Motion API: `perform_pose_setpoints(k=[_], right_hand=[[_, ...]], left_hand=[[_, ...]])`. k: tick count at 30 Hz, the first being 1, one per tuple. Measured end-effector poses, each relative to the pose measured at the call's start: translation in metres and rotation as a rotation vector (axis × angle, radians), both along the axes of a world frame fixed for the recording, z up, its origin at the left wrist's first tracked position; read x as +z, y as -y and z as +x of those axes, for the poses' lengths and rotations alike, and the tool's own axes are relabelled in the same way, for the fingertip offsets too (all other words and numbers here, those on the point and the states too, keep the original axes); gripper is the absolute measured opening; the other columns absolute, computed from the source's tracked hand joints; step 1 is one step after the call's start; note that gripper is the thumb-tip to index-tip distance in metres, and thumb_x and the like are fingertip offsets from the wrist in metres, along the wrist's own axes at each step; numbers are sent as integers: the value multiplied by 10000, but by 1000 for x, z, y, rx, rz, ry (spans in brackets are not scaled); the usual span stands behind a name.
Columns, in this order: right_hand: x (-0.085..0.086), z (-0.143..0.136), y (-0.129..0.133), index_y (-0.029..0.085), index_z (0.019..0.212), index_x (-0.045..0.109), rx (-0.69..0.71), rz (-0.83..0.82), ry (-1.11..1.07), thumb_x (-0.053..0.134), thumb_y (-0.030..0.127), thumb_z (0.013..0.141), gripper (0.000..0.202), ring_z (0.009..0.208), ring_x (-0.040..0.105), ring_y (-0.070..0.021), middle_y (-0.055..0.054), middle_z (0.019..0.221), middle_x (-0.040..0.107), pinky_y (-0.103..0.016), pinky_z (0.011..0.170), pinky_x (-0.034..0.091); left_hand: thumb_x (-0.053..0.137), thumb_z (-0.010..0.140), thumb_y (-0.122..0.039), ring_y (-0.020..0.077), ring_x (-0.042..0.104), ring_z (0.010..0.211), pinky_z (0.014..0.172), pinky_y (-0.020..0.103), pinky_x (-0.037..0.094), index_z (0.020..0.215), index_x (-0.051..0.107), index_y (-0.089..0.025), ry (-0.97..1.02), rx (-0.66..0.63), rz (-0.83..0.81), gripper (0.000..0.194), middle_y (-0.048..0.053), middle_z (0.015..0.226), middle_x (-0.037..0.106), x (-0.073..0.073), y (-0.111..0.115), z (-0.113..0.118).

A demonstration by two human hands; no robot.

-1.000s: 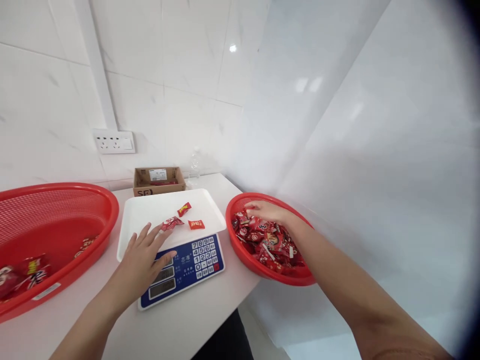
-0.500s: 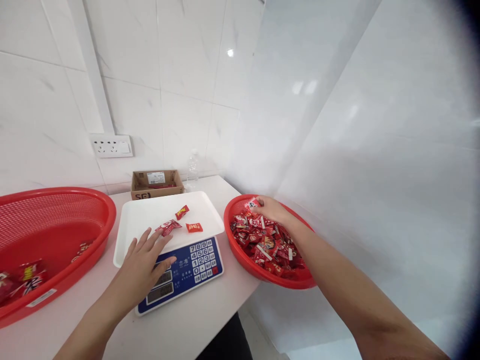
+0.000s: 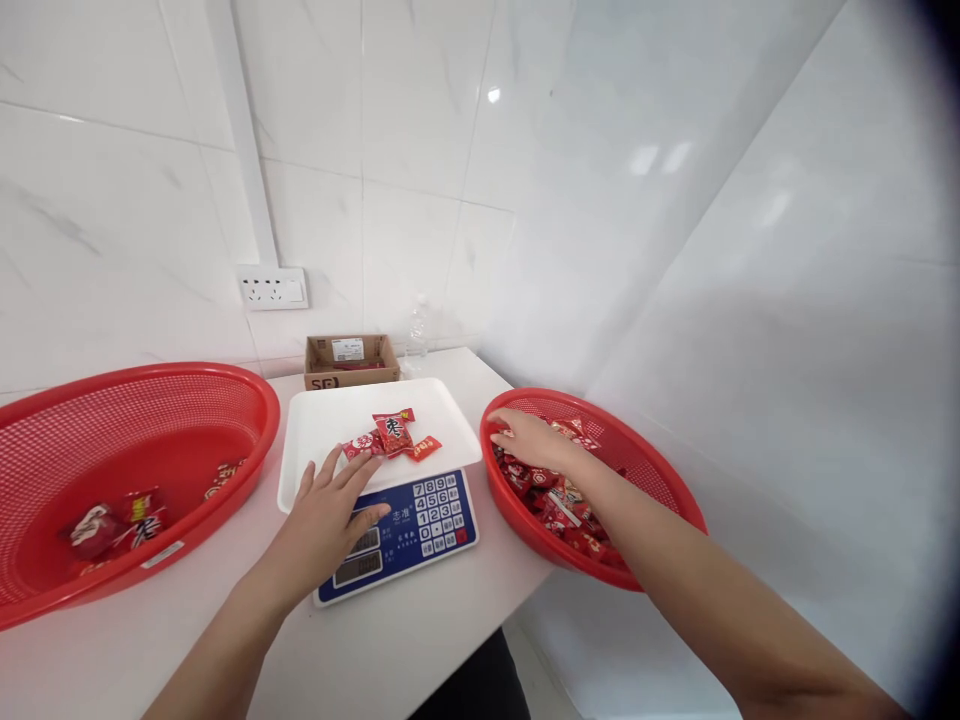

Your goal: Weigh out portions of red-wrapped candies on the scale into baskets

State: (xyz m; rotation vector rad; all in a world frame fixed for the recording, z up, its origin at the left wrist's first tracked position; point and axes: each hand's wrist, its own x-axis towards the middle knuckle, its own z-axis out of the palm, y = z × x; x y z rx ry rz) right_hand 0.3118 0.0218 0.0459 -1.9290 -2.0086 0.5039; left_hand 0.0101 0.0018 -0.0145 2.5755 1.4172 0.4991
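My left hand, fingers spread, hovers over the front left edge of the white tray and the display of the blue scale. Its fingertips are close to a small heap of red packets on the tray, among them a larger red packet and a small orange-red one. My right hand reaches into the right red basket, over many red packets. Its fingers are partly bent near the basket's left side, with no packet visible between them.
On the left stands another red basket with several packets in it. Behind the tray are a cardboard box and a clear plastic bottle. A wall socket is above; walls close off the back and right.
A larger red packet now lies on the tray. The packet my right hand held over the basket is no longer in its fingers. The whole view has shifted, with things appearing further right.
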Motion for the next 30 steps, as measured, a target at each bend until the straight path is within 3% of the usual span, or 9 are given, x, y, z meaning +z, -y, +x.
perform_pose_setpoints(k=[4,9,10,12,15,17,22,30], right_hand=[[-14,38,16,167,1094,614,-59,-165,149,586,222,777,323,1016,600,-253,-111,1106,650,-337,878,422],[-47,62,28,225,1318,452,-111,-310,249,768,236,590,794,1032,597,-292,-151,1332,487,-347,815,456],[-52,64,28,217,1332,433,-125,-307,262,773,231,589,817,1038,592,-300,-167,1337,475,-362,820,454],[-58,68,26,186,1277,482,-133,-287,267,744,246,653,679,1031,589,-281,-155,1254,543,-392,844,447],[-56,76,23,161,1114,573,-123,-229,218,610,305,817,332,983,591,-206,-79,1114,613,-418,857,455],[-51,81,21,162,1049,591,-136,-175,168,587,287,835,248,946,597,-176,-52,1075,627,-381,847,463],[-40,84,18,176,972,604,-230,-9,74,642,239,756,228,918,617,-179,-44,1017,668,-270,810,442],[-27,69,13,180,946,607,-388,201,12,612,299,760,221,861,617,-200,-59,941,682,-300,772,423]], left_hand=[[370,876,-503,327,186,1372,1071,597,172,1347,407,-255,-12,4,5,533,44,1378,465,-4,-2,0],[353,877,-523,334,198,1368,1065,611,155,1324,439,-258,-22,25,42,527,37,1381,460,-7,-4,-1],[350,875,-530,334,201,1367,1065,613,152,1320,444,-262,-26,31,40,528,34,1382,458,-7,-4,-1],[343,876,-534,331,202,1367,1066,613,148,1320,443,-268,-38,47,36,527,30,1386,453,-6,-3,-2],[335,878,-535,327,195,1370,1067,609,151,1329,431,-271,-62,61,31,531,27,1396,440,-5,-4,-2],[328,879,-538,325,193,1371,1068,604,157,1333,426,-276,-71,60,34,533,24,1403,430,-5,-4,-2],[325,880,-537,324,203,1368,1068,605,161,1330,429,-283,-63,50,45,527,22,1408,421,-5,-3,-2],[348,876,-530,332,222,1361,1055,613,189,1313,449,-279,-47,37,70,515,32,1397,438,-8,-6,-4]])
